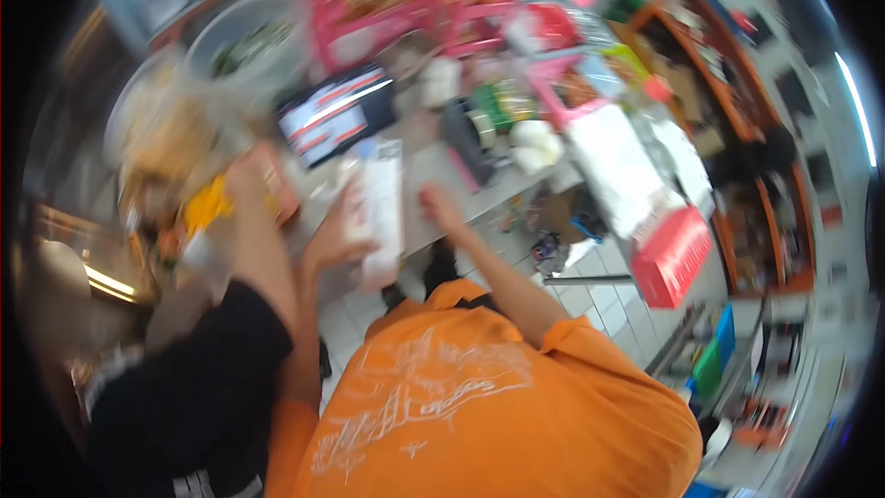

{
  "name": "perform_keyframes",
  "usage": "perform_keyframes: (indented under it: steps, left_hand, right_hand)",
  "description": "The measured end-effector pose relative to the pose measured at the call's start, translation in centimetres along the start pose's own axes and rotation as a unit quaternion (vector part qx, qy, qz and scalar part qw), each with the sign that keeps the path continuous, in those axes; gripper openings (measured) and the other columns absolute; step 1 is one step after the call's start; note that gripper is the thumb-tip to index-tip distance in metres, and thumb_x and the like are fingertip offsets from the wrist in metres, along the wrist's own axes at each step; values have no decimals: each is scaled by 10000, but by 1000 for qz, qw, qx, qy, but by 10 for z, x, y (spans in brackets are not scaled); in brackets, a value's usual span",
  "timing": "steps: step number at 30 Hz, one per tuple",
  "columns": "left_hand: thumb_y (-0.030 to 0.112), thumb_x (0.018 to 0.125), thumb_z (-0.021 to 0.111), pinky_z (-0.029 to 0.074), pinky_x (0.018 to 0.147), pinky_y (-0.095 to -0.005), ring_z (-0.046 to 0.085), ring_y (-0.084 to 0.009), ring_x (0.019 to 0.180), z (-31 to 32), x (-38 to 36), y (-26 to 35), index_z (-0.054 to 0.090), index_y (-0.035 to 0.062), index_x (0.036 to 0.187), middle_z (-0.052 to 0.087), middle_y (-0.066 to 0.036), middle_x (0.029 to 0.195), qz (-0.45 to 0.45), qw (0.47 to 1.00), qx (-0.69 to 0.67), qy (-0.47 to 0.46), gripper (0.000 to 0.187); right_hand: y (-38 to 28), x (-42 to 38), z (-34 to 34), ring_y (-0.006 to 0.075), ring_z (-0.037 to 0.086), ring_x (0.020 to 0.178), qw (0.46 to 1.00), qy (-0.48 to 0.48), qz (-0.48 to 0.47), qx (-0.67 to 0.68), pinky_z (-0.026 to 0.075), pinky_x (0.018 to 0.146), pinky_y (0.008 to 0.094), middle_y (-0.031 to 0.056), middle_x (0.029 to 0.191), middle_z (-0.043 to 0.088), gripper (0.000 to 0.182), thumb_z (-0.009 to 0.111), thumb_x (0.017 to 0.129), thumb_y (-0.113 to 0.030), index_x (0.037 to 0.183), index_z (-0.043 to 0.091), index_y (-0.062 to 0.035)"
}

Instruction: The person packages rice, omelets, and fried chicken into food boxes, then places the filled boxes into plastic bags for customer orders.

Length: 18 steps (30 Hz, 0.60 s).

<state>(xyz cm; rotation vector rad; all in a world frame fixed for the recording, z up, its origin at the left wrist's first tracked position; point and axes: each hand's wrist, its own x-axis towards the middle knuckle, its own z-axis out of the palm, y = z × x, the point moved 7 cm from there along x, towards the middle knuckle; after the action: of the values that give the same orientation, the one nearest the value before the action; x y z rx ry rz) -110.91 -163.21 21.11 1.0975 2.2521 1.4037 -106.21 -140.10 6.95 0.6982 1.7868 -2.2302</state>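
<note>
My left hand [336,238] is closed around the side of a long white package [384,194] with print on it; blur hides what kind it is. The package stands out over the front edge of the counter [429,233]. Just right of it, my right hand [442,209] is apart from the package, fingers extended and nothing visible in them. Behind the package lies a dark tablet [338,115] with a lit screen.
At my left, a co-worker in a black shirt [194,387] reaches a hand [247,173] toward a reddish container [277,180]. Pink racks [332,18], a clear tub [244,41] and a black dispenser-like object [466,143] crowd the counter. A red box [671,258] sits at right.
</note>
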Motion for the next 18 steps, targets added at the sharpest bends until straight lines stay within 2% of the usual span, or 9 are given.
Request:
perform_keyframes:
  steps: [1,2,4,6,9,13,16,17,18]
  left_hand:
    - [110,548,910,359,1156,-428,377,-326,1431,4,1,14,-15,62,1617,315,-187,1577,-46,988,-148,22,1415]
    - [37,551,884,365,1155,-441,399,-338,1409,9,-8,-12,-114,106,1611,314,-185,1570,-54,989,-136,14,1458]
    - [18,565,867,364,1161,-437,412,-340,1394,7,-8,33,-69,145,1624,322,-189,1562,-75,961,-260,52,1419]
    - [13,585,856,362,1158,-438,417,-343,1385,3,-15,50,-14,174,1635,321,-190,1561,-85,968,-228,58,1373]
    - [4,603,841,354,1155,-441,429,-344,1367,21,-28,64,43,167,1638,327,-191,1555,-108,966,-226,71,1317]
    - [24,625,834,358,1147,-436,439,-341,1357,49,-25,106,71,152,1635,327,-186,1558,-63,964,-229,122,1273]
    - [63,644,847,394,1123,-433,452,-333,1349,82,-4,159,75,140,1631,326,-187,1561,-42,959,-262,96,1255]
    - [79,652,855,408,1112,-433,455,-331,1349,96,15,190,72,137,1631,329,-190,1560,-40,954,-288,70,1254]
    - [95,659,863,422,1101,-433,459,-328,1349,110,36,221,70,135,1630,332,-194,1560,-37,947,-315,45,1254]
  right_hand:
    - [-11,3,30,234,371,1336,987,-72,-124,-68,308,1122,385,164,1488,393,638,603,1012,-335,1497,348,-8]
    - [-24,-1,60,281,125,1546,952,-130,-253,-116,97,1258,387,191,1659,183,771,595,1011,-349,1586,220,-1]
    - [-44,-35,92,279,96,1552,944,4,-292,-150,100,1252,373,207,1674,116,944,670,953,-389,1598,111,14]
    - [-58,-44,93,298,85,1555,950,-5,-254,-180,108,1249,376,191,1683,98,1001,696,909,-409,1600,106,12]
    - [-74,-70,80,320,124,1547,977,-80,-189,-57,106,1250,378,173,1688,108,1056,718,840,-418,1609,115,-18]
    - [-100,-117,42,288,225,1502,974,-68,-113,-184,142,1237,351,127,1697,101,1097,759,751,-383,1631,152,-137]
    - [-129,-142,-15,255,224,1492,950,-102,-279,-97,176,1227,349,111,1681,129,1104,777,740,-281,1635,144,-154]
    - [-148,-163,-41,344,243,1486,948,-81,-309,-16,205,1221,403,164,1645,205,1030,757,731,-226,1605,219,-142]
    - [-172,-192,-69,318,266,1475,954,-79,-285,40,230,1212,389,151,1637,217,1010,745,748,-209,1606,216,-130]
